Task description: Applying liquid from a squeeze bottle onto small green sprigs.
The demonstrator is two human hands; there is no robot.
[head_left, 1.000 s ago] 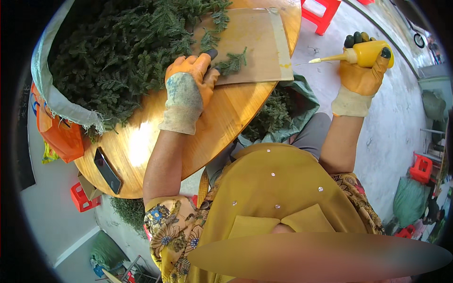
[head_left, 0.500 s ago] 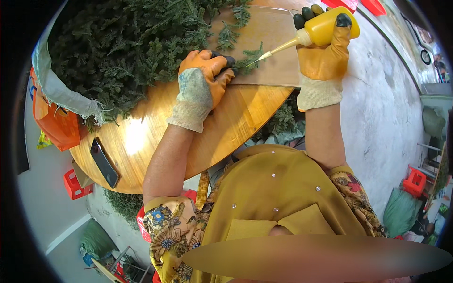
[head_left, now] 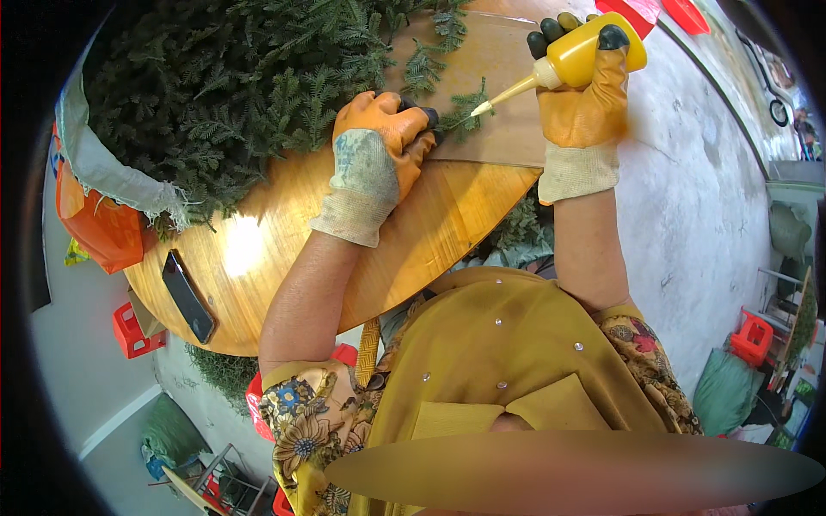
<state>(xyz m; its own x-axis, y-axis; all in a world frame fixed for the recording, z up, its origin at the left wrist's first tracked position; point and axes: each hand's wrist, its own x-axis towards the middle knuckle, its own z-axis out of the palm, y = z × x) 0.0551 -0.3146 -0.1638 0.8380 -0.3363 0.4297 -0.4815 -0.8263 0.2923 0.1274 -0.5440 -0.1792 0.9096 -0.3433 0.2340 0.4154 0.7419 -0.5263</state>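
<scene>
While the person leans over the round wooden table [head_left: 258, 284], the right hand [head_left: 585, 103], in an orange glove with black fingertips, is wrapped tight around one yellow squeeze bottle [head_left: 594, 47]. What the bottle holds cannot be seen from outside. Its long pale nozzle [head_left: 508, 90] slants down to the left, and the tip sits right at a small green sprig [head_left: 465, 112] lying on a brown cardboard sheet [head_left: 508, 138] at the far right part of the table.

Just left of that, the left hand [head_left: 379, 146], gloved the same way, is curled into a loose fist pressed down on the near end of the sprig at the cardboard's edge; how much of the stem is actually pinched I cannot tell.

On the far left of the table sits one large sack [head_left: 95, 163] of pale woven stuff with a frayed rim, heaped full of the same feathery green sprigs [head_left: 224, 77], too many to count. One orange plastic bag [head_left: 99, 228] hangs beside it at the table's left edge. One dark phone [head_left: 188, 297] lies flat on the near left of the tabletop, well apart from both hands.

More greenery [head_left: 520, 228] shows below the table's right edge. Red plastic stools [head_left: 133, 331] stand on the floor: one near left, one [head_left: 753, 335] at the right.
</scene>
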